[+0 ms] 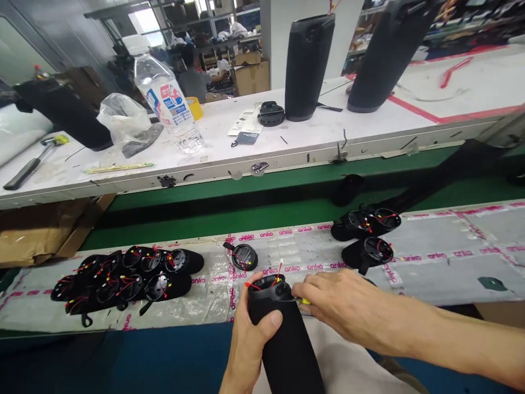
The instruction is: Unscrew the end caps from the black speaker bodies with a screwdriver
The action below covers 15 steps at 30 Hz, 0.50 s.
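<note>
A black fabric-covered speaker body [287,342] leans in front of me, its open top end facing up. Red wires with small connectors stick out of that opening. Wrapped around the upper part is my left hand [256,334], thumb across the front. At the right side of the rim, my right hand [328,298] is closed on a small tool with a yellow part; the fingers hide most of it, so its kind is unclear. Just beyond the speaker lies a round black end cap [245,257] with a strap and wires.
Several speaker bodies with red wires [123,279] lie at the left of the bench, and more [377,251] at the right. On the raised shelf [221,158] stand a water bottle [172,104], upright speakers [309,68], a hammer [30,164] and a black cap [271,114].
</note>
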### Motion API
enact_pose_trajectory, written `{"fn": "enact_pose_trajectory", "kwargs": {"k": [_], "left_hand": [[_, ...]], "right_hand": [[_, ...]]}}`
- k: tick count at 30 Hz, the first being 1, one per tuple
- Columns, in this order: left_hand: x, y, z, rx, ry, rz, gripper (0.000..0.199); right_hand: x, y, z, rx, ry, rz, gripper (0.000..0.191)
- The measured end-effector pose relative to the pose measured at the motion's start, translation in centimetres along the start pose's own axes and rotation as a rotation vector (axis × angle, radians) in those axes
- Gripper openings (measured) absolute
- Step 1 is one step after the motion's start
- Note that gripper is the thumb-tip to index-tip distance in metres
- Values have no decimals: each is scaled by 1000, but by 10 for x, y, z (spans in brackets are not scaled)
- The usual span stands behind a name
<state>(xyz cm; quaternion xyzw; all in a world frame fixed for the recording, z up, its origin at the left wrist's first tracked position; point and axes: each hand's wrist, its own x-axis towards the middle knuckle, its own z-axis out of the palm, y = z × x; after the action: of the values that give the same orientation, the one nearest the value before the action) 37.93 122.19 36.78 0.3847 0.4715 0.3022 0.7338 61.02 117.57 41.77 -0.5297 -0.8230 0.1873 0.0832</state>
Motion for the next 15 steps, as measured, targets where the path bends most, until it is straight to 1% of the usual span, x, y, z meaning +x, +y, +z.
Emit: {"fn": "enact_pose_trajectory", "kwargs": {"k": [3,7,9,12,14,15], "left_hand": [[0,-1,1,55,38,25,94],[0,-5,2,89,76,76,90],[0,-6,1,107,87,90,89],[0,-6,0,164,79,109,89],[0,-4,-1,211,65,123,89],[-1,-3,-1,226,62,129,88]], "right_hand": [[4,1,6,-153,32,-40,7],[4,4,10,-241,46,-81,5],[3,5,13,-260,44,-85,6],[2,6,15,-290,53,-104,13],[2,6,16,-324,78,-118,16],[2,6,16,-345,101,-126,15]]}}
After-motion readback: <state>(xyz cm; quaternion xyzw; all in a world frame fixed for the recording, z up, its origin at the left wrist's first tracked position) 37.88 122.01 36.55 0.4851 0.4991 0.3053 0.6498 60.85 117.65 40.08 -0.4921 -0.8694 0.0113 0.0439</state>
